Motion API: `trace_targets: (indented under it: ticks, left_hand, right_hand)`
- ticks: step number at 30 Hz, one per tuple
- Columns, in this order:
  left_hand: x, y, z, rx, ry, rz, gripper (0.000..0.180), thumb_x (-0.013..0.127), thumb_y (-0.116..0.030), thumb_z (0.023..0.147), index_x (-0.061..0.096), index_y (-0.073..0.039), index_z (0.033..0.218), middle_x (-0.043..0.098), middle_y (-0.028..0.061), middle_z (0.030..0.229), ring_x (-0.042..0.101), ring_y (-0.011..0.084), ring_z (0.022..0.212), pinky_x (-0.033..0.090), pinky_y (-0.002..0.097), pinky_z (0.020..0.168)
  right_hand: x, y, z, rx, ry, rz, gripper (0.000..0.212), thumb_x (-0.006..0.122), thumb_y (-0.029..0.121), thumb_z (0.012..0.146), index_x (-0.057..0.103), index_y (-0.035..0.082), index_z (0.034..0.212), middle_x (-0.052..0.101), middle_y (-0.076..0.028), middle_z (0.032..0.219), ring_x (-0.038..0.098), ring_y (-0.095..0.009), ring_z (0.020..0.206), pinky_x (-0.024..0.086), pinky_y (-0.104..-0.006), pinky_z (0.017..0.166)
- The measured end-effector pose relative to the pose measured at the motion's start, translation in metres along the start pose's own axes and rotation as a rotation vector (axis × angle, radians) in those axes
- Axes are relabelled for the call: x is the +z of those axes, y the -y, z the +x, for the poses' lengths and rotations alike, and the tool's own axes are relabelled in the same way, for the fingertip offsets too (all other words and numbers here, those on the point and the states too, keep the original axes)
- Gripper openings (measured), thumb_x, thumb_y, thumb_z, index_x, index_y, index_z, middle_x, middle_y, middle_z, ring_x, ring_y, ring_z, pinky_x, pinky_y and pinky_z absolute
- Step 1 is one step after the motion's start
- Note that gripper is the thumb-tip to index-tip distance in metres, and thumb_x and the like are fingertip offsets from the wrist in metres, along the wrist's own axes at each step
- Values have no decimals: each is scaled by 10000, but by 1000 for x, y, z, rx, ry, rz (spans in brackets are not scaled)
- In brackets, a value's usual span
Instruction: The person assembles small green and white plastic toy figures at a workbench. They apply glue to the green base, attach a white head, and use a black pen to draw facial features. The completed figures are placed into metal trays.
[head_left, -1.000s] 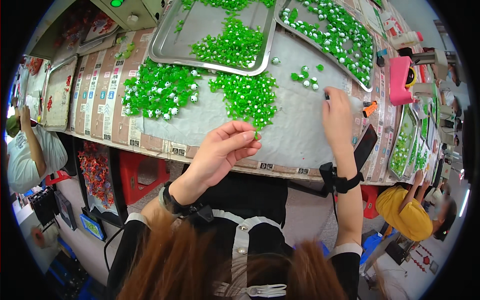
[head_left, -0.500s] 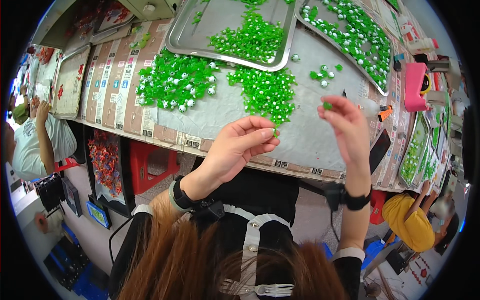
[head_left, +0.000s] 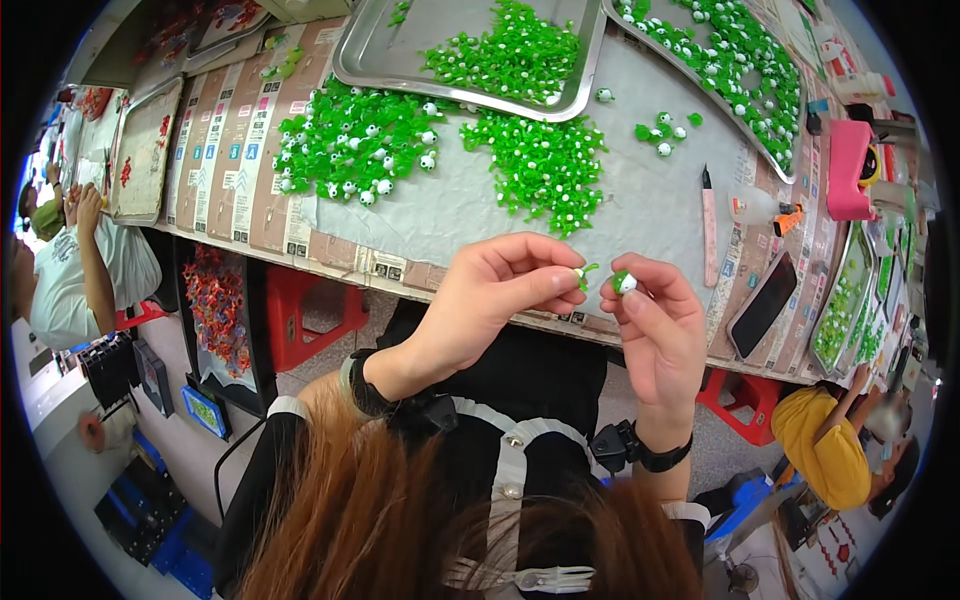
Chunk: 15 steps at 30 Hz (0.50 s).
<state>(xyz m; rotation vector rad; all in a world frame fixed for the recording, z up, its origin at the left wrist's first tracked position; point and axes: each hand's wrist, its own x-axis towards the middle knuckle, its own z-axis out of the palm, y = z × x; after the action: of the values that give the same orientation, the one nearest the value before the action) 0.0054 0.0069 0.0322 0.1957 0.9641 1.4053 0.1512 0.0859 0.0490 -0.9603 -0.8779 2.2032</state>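
Observation:
My left hand (head_left: 480, 305) is closed in a pinch on a small green plastic piece (head_left: 588, 270) with a white spot. Just to its right, my right hand (head_left: 662, 335) pinches a small round green-and-white head (head_left: 626, 283) with dark dots. The two parts face each other with a small gap, above the table's front edge. Beyond my hands lies a heap of small green pieces (head_left: 545, 165) with white spots. Further left is a pile of green figures (head_left: 350, 150) with white, dark-dotted heads. A few loose heads (head_left: 663, 148) lie to the right.
A metal tray (head_left: 385, 65) with more green pieces stands at the back; another (head_left: 745, 85) holds green-and-white heads. On the right are a pen (head_left: 709, 230), phone (head_left: 763, 305), orange-tipped bottle (head_left: 752, 207) and pink tape dispenser (head_left: 850, 170). Other people sit left (head_left: 80, 280) and right (head_left: 825, 440).
My right hand has come left and down toward my left hand with the round head, now turned to show its white side. My left hand has shifted slightly right, still pinching its piece.

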Motion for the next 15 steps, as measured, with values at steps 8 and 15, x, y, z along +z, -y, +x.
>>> trace_targets:
  ticks: [8, 15]
  left_hand:
    - [4, -3, -6, 131, 6, 182, 136, 517, 18, 760, 529, 33, 895, 571, 81, 803, 564, 133, 747, 468, 230, 674]
    - [8, -6, -9, 179, -6, 326, 126, 534, 40, 744, 542, 45, 870, 569, 78, 821, 557, 125, 760, 464, 227, 692]
  right_hand:
    - [6, 3, -7, -49, 21, -138, 210, 501, -42, 746, 497, -49, 956, 543, -108, 892, 556, -166, 775, 459, -259, 699]
    - [6, -1, -9, -198, 55, -339, 191, 525, -73, 725, 520, -41, 914, 543, -105, 883, 541, -140, 786, 437, -224, 702]
